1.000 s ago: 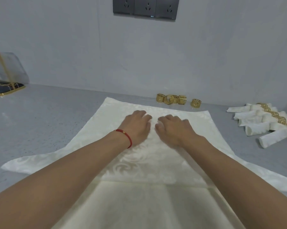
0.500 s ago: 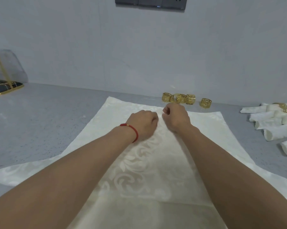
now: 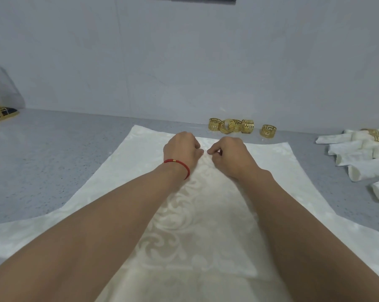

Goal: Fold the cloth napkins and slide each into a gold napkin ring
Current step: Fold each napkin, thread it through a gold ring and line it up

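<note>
While both hands were set close together near the far edge of the cream damask cloth napkin (image 3: 197, 214), the folding step was judged to be in hand, with no ring yet taken up. The left hand (image 3: 180, 149), marked by a red cord bracelet (image 3: 177, 164) at the wrist, was curled with its fingers (image 3: 196, 147) tucked down onto the cloth; the right hand (image 3: 227, 153) was curled likewise, its fingers (image 3: 212, 151) drawn together as if pinching a small gather of fabric. Whether cloth was truly clamped between the fingertips could not be told, since the knuckles hid the contact.

The napkin was spread flat on the grey speckled worktop (image 3: 53, 171), its long axis running from the near edge of the view away toward the wall, its far edge lying just short of the cluster of gold fretwork napkin rings (image 3: 232, 126). A further single gold ring (image 3: 268, 130) stood a little apart to the right. Finished rolled white napkins in gold bands (image 3: 358, 153) were heaped at the right edge.

The next move was judged to call for a firm hold on the far middle of the cloth, drawn evenly toward the body so that the fold stayed square and the weave did not skew.
</note>
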A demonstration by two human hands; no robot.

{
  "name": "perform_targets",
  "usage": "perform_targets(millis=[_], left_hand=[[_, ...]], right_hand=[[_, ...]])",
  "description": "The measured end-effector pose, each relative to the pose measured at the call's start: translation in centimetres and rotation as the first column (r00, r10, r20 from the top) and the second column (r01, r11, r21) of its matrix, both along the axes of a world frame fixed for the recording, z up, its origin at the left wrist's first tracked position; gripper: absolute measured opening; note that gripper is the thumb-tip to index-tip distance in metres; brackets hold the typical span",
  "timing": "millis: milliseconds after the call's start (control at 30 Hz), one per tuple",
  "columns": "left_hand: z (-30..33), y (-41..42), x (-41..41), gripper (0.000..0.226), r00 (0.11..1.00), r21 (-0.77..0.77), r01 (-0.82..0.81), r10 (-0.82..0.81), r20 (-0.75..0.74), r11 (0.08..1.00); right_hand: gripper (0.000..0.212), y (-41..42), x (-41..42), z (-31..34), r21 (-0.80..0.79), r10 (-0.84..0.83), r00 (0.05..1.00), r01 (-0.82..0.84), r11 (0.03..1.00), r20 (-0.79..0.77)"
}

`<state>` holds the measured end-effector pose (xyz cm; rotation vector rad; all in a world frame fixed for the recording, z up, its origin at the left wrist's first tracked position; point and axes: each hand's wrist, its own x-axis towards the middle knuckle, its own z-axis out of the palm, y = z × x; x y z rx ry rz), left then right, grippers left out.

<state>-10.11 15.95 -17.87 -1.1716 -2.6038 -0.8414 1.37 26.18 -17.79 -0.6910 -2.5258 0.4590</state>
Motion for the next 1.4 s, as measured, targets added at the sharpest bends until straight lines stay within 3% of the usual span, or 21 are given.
perform_targets(millis=[133,267,367,500,567,633,767,933,1100,1233,1300,1400], left_hand=[[0.5,0.2,-0.2,0.008,0.997,-0.023,0.072,-0.073,-0.018,0.997],[1.2,0.0,0.1,0.006,0.980,-0.104,0.121,-0.135,-0.143,0.987],[1.2,-0.7,0.2,0.015,0.961,-0.159,0.141,-0.174,-0.215,0.977],[1.3,-1.5,-0.1,0.030,0.876,-0.261,0.211,-0.300,-0.378,0.942],[1.7,-1.7,-0.3,0.032,0.880,-0.306,0.249,-0.346,-0.324,0.919],[1.8,-2.0,-0.1,0.027,0.915,-0.284,0.256,-0.327,-0.239,0.924],[0.8,-2.1,0.3,0.020,0.982,0.065,0.180,-0.184,0.052,0.981],[0.0,-1.6,0.5,0.021,0.988,0.134,0.112,-0.124,0.088,0.985],[0.1,-1.9,0.3,0.009,0.979,-0.085,0.141,-0.152,-0.137,0.986],[0.4,-2.6,0.6,0.009,0.923,-0.177,0.175,-0.224,-0.313,0.969],[0.7,-3.1,0.7,0.019,0.885,-0.215,0.194,-0.265,-0.383,0.957],[2.0,-3.5,1.6,0.023,0.824,-0.393,0.203,-0.373,-0.427,0.897]], right_hand=[[0.025,0.3,-0.2,-0.1,-0.058,-0.001,0.999,-0.002,0.998,-0.048],[0.015,0.6,-0.8,-0.6,-0.031,0.017,1.000,-0.017,0.999,-0.017],[0.013,0.3,-0.5,-0.3,0.113,-0.012,1.000,0.014,0.994,-0.015],[0.026,0.1,0.1,0.5,0.406,0.013,0.992,-0.061,0.912,0.122],[0.029,-0.2,0.3,0.8,0.391,0.045,0.985,-0.107,0.914,0.165],[0.025,-0.4,0.6,0.9,0.267,0.052,0.988,-0.089,0.959,0.144],[0.022,-0.2,0.9,0.2,-0.015,0.028,0.999,-0.028,1.000,-0.025],[0.015,0.3,1.1,-0.1,-0.061,0.052,0.996,-0.056,0.997,-0.066],[0.013,0.4,0.7,0.8,0.186,0.035,0.983,-0.069,0.980,0.181],[0.015,-0.2,0.7,1.5,0.307,0.033,0.973,-0.104,0.946,0.228],[0.019,-0.4,0.8,2.0,0.311,0.055,0.970,-0.129,0.942,0.237],[0.025,-0.2,1.1,2.6,0.215,0.107,0.941,-0.182,0.959,0.322]])
